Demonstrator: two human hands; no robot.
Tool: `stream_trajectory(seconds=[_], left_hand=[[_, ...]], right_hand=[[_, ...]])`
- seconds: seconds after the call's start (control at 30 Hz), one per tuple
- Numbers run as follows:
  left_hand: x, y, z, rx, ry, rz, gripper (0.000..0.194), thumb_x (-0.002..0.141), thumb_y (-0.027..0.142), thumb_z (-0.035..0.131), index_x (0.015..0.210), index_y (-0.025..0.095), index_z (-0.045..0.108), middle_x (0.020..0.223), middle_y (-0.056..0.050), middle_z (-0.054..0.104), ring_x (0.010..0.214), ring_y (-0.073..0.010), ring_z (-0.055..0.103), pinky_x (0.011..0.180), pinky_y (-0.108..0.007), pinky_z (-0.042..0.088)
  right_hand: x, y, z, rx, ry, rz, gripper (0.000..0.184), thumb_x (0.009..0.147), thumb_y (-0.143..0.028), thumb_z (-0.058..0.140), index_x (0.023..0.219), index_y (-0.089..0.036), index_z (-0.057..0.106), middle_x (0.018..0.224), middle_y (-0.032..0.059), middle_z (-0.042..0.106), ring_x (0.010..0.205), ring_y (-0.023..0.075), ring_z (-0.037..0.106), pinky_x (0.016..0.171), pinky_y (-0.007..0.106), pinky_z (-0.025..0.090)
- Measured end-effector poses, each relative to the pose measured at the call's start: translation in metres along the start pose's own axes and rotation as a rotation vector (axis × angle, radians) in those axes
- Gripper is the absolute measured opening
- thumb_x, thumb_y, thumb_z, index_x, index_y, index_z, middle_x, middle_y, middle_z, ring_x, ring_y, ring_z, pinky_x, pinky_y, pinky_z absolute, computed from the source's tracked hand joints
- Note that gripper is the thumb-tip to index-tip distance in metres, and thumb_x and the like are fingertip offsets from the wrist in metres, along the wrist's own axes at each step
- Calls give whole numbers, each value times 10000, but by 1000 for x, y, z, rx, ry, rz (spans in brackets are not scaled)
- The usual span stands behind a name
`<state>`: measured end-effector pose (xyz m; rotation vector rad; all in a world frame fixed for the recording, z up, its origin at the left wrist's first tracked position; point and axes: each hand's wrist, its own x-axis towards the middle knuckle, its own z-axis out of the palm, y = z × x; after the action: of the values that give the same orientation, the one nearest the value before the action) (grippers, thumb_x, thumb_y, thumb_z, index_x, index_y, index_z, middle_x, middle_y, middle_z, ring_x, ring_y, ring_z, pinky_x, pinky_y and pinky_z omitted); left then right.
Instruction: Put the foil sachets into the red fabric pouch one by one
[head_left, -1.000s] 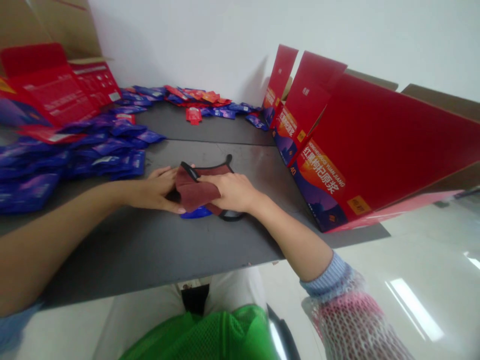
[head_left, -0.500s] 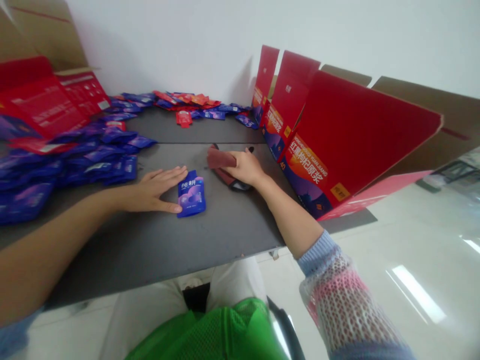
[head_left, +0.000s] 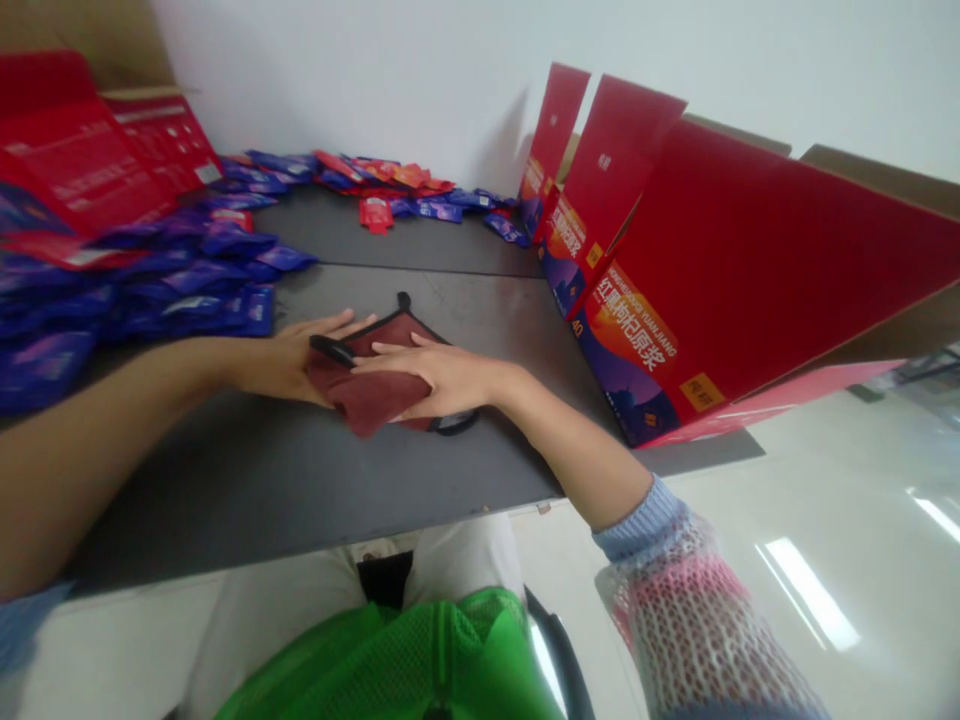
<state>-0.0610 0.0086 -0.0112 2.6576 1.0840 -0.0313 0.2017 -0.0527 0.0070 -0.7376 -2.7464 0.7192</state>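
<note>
A brown cloth [head_left: 382, 395] with black edging lies partly folded on the grey table. My right hand [head_left: 442, 375] is on top of it, holding it with fingers spread over the fabric and pressing down. My left hand [head_left: 281, 355] rests flat on the table at the cloth's left edge, its fingers stretched out and partly covered by the cloth. The blue pouch that lay by my left hand is hidden beneath the cloth and hands.
A heap of blue pouches [head_left: 195, 275] and a red printed carton [head_left: 82, 150] are at the left. Mixed red and blue pouches [head_left: 382, 180] line the wall. Open red cartons [head_left: 720, 260] stand along the right. The table's front edge [head_left: 315, 550] is near my lap.
My right hand has moved left with the cloth, over the blue pouch and against my left hand. My left hand has stayed nearly in place. The view has shifted slightly.
</note>
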Motion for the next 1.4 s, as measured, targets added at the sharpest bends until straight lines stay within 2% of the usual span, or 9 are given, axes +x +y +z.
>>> stream_trajectory(seconds=[0.13, 0.23, 0.47, 0.63, 0.77, 0.9, 1.03, 1.2, 1.4], left_hand=[[0, -1, 3, 128, -157, -7, 1119, 721, 640, 660, 1625, 139, 233, 1700, -152, 57, 1555, -406, 38, 1218, -520, 103], [0, 1, 2, 205, -217, 10, 1017, 790, 533, 616, 1630, 131, 205, 1700, -156, 2, 1560, -380, -22, 1217, -542, 79], [-1, 9, -8, 81, -239, 9, 1021, 815, 669, 581, 1629, 167, 224, 1698, -163, -30, 1542, -444, -61, 1186, -635, 63], [-1, 13, -11, 91, -246, 2, 1049, 811, 723, 579, 1641, 223, 176, 1698, -156, -54, 1537, -466, -50, 1170, -663, 78], [1, 17, -11, 108, -277, -24, 1089, 791, 766, 559, 1647, 243, 134, 1697, -134, -100, 1545, -436, -72, 1189, -636, 57], [3, 14, -7, 110, -262, -38, 1136, 742, 814, 561, 1644, 277, 125, 1701, -111, -89, 1545, -438, -62, 1201, -613, 42], [3, 16, -8, 117, -267, -37, 1143, 745, 831, 543, 1639, 306, 62, 1699, -101, -92, 1544, -438, -70, 1194, -624, 42], [0, 28, -16, 98, -268, -39, 1132, 734, 850, 518, 1635, 326, 77, 1705, -89, -77, 1545, -439, -60, 1196, -609, 66], [-2, 23, -11, 71, -185, -17, 1139, 685, 868, 532, 1628, 304, 233, 1709, -120, 109, 1548, -447, 46, 1197, -605, 89]], right_hand=[[-4, -3, -10, 57, -48, -50, 545, 873, -166, 673, 1399, -281, 586, 1504, 42, 552, 1505, 278, 340, 1234, 542, 126], [-8, -13, -19, 100, -100, -48, 525, 828, -39, 618, 1296, -271, 673, 1408, 6, 637, 1469, 266, 406, 1230, 550, 113], [-17, -50, -36, 408, -350, 109, 499, 676, 70, 670, 1027, -261, 798, 1198, -47, 750, 1321, 188, 583, 1153, 354, 365], [-23, -48, -38, 586, -369, 71, 355, 612, 15, 787, 881, -216, 814, 953, -34, 801, 1036, 182, 739, 994, 256, 493], [-34, -43, -49, 481, -239, 10, 344, 712, -74, 734, 1031, -184, 797, 1026, 10, 794, 1000, 191, 741, 934, 266, 519], [-45, -47, -64, 238, -19, 129, 403, 770, -155, 658, 1158, -202, 757, 1068, 11, 784, 1090, 238, 704, 1052, 412, 463], [-48, -37, -65, -45, 125, 302, 529, 757, -117, 579, 1236, -298, 713, 1123, -29, 763, 1158, 272, 669, 1200, 630, 204], [-47, -15, -63, -356, 433, 545, 565, 774, -98, 538, 1289, -292, 665, 1227, 14, 721, 1242, 324, 604, 1178, 727, -47], [-31, -32, -51, -355, 428, 451, 615, 808, -154, 511, 1406, -283, 566, 1513, 22, 527, 1428, 312, 436, 1198, 588, 231]])
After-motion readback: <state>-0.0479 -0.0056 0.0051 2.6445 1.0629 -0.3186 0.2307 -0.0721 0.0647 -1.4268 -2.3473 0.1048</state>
